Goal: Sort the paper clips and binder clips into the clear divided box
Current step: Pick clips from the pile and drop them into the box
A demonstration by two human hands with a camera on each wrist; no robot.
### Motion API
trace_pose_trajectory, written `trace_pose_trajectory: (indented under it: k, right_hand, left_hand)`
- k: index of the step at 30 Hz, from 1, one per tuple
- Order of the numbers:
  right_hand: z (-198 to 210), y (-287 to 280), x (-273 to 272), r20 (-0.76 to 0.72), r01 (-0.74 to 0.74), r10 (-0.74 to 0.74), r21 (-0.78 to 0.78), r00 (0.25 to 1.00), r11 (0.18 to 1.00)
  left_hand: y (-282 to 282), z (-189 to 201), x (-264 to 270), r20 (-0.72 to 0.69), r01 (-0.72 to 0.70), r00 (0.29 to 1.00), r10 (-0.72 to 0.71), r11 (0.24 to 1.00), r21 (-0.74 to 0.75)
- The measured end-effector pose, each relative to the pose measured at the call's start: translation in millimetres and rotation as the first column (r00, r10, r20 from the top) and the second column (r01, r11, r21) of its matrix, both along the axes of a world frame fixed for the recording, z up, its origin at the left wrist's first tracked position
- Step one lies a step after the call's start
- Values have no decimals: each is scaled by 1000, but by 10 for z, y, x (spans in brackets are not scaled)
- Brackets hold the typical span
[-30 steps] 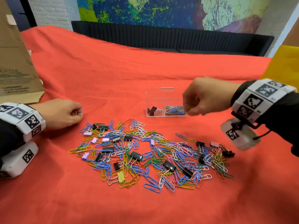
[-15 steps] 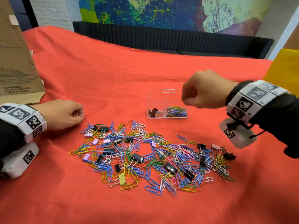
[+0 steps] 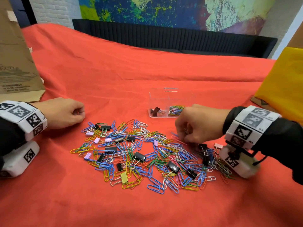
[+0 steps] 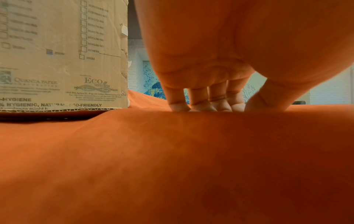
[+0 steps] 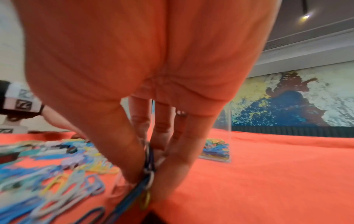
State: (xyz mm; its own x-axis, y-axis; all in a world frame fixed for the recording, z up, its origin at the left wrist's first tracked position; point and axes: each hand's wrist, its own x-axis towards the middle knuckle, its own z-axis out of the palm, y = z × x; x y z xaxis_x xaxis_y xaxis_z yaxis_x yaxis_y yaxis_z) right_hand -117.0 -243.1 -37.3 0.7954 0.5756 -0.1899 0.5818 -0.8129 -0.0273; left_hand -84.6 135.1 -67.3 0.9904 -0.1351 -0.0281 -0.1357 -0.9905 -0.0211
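Note:
A spread of coloured paper clips (image 3: pixel 147 154) mixed with black, lilac and yellow binder clips (image 3: pixel 139 156) lies on the red cloth. Behind it stands the clear divided box (image 3: pixel 188 97); its left cell holds dark binder clips (image 3: pixel 155 110), its right cell paper clips (image 3: pixel 175 109). My right hand (image 3: pixel 183 140) is down at the pile's right side, thumb and fingers pinching several paper clips (image 5: pixel 148 168). My left hand (image 3: pixel 78 113) rests on the cloth left of the pile, fingers loosely curled, holding nothing; its fingertips (image 4: pixel 201 106) touch the cloth.
A cardboard box (image 3: pixel 14 63) stands at the far left, close behind my left hand. A yellow object (image 3: pixel 285 89) sits at the right edge. Red cloth (image 3: pixel 114 66) covers the table, with a dark bench (image 3: pixel 164 36) beyond it.
My right hand has come away from above the clear box, moved down and toward me, and now pinches paper clips at the pile's right side. The left hand has stayed put.

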Motion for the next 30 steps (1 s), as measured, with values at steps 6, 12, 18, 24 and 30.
trace_pose_trajectory:
  k: [6,12,18,24,30]
  right_hand:
    - [239,-125,128,-45,113,-105,230,993,967]
    - [551,-179,416,233,127,-241,418,942,900]
    - [526,23,756,421,100,-285,410,861,907]
    - [486,27,790,400,121,-286,389,871,913]
    - [444,-19,721,402,118,-271,364,875,924]
  left_hand:
    - [3,8,0,-4,4,1000,-4,1000,-6]
    - [-7,7,-3,-8,9,1000,-9,1000,-8]
    - [-10,10,-4,-16,10,1000,-10,1000,-8]
    - [7,6,18,-20,20,1000,-21,1000,-16]
    - [5,-4,13,-12,13,1000,-13,1000,-21]
